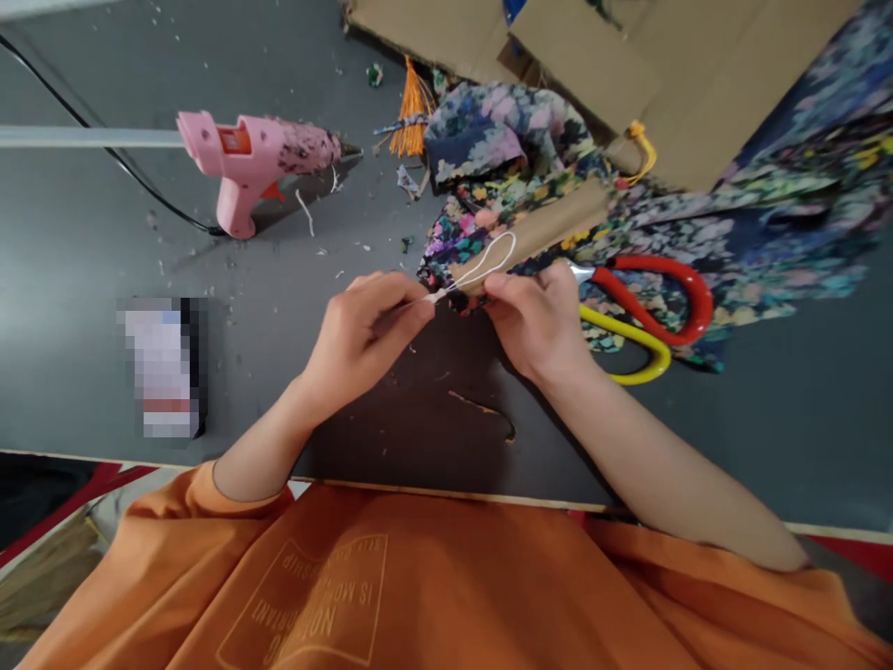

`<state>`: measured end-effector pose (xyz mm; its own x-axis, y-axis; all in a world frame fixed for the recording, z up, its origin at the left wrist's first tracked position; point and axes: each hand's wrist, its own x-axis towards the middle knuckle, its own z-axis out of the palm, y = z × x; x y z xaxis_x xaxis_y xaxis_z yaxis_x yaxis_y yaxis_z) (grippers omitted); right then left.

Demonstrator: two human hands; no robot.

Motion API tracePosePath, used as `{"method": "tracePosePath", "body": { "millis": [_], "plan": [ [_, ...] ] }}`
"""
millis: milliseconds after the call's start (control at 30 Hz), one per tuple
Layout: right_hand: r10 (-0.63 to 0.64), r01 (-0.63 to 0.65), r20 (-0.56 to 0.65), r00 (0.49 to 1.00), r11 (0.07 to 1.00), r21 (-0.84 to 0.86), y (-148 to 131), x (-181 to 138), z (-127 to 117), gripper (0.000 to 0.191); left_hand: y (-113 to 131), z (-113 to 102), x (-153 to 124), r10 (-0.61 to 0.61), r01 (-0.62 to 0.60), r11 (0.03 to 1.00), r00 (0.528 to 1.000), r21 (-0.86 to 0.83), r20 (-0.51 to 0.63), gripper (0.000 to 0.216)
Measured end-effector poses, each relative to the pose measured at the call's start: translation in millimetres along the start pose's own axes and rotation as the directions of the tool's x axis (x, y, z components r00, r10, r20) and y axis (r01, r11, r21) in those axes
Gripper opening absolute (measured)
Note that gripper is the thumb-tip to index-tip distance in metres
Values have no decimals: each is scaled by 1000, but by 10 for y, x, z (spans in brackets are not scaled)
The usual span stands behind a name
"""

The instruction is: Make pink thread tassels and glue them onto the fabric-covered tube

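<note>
My left hand (373, 321) pinches the knotted end of a white string (488, 261), whose loop lies over a strip of brown cardboard (558, 221). Flower-printed fabric (481, 219) wraps round the edges of that strip. With thumb and fingers closed, my right hand (537, 316) grips the near edge of this fabric-covered cardboard. Its fingertips are partly hidden beneath the piece. Just right of it lie scissors (687, 302) with one red and one yellow handle, their blades mostly covered by my hand.
A pink hot glue gun (244, 163) with a long glue stick lies at the left, its black cable (139, 186) behind. A blurred phone (164, 372) is nearer. Behind are an orange tassel (411, 112), a yellow cord loop (642, 154), cardboard sheets (753, 74) and more printed fabric (788, 223).
</note>
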<state>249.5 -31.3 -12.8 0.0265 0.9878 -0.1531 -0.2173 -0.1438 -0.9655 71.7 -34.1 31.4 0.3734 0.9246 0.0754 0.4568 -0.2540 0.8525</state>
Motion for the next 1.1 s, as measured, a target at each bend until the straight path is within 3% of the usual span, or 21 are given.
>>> {"method": "tracePosePath", "body": {
  "millis": [67, 167, 233, 267, 333, 400, 433, 467, 500, 533, 567, 600, 633, 667, 733, 767, 867, 1100],
  "plan": [
    [-56, 58, 17, 998, 991, -123, 30, -30, -48, 28, 41, -58, -4, -66, 56, 981, 997, -184, -50, 21],
    [-97, 86, -26, 995, 957, -278, 6, -25, -152, 31, 57, -138, -5, -7, -105, 913, 962, -395, -272, 24],
    [-50, 36, -60, 997, 975, -219, -65, 19, -250, 30, 43, -184, 3, 18, -180, 907, 920, -381, -391, 21],
    [-4, -6, -70, 998, 988, -152, -119, 44, -310, 26, 31, -201, 9, 11, -151, 926, 927, -346, -376, 20],
    [22, -26, -46, 999, 994, -105, -265, 70, -446, 31, 5, -215, 20, -30, -20, 970, 979, -244, -201, 19],
    [-13, -21, -110, 994, 953, -302, -441, 36, -579, 25, -15, -202, 26, -63, 64, 993, 998, -100, 13, 18],
    [-73, -3, -124, 990, 851, -525, -526, -7, -630, 23, -19, -188, 26, -64, 67, 997, 995, -36, 82, 18],
    [-197, 31, -137, 971, 668, -744, -599, -63, -661, 25, -21, -172, 25, -50, 49, 999, 991, 13, 125, 17],
    [-357, 64, -139, 924, 502, -863, -653, -125, -667, 24, -22, -156, 22, -28, 21, 999, 987, 45, 159, 15],
    [-398, 89, -107, 911, 444, -892, -682, -187, -645, 21, -21, -142, 17, 1, -11, 998, 983, 57, 184, 15],
    [-450, 158, -61, 891, 433, -888, -683, -242, -596, 20, -21, -130, 13, 29, -41, 998, 979, 55, 202, 14],
    [-365, 254, 81, 927, 458, -852, -656, -286, -524, 17, -23, -120, 8, 52, -64, 997, 975, 51, 217, 14],
    [-369, 390, 221, 903, 485, -783, -604, -314, -437, 16, -28, -113, 4, 72, -86, 995, 971, 51, 229, 13],
    [-373, 530, 384, 845, 488, -693, -532, -328, -344, 25, -34, -108, 0, 91, -106, 993, 967, 53, 237, 12],
    [-375, 637, 516, 770, 492, -593, -365, -320, -176, 33, -54, -101, -3, 120, -141, 988, 963, 70, 243, 11],
    [-402, 660, 523, 751, 486, -574, -286, -305, -114, 28, -65, -98, -2, 130, -153, 985, 962, 81, 241, 12],
    [-467, 646, 450, 761, 495, -581, -134, -248, -39, 10, -98, -95, 9, 123, -147, 986, 959, 79, 257, 16],
    [-420, 602, 432, 798, 568, -562, -203, -197, -167, 14, -102, -129, 20, -68, 87, 993, 974, -79, 216, 24]
  ]
}}
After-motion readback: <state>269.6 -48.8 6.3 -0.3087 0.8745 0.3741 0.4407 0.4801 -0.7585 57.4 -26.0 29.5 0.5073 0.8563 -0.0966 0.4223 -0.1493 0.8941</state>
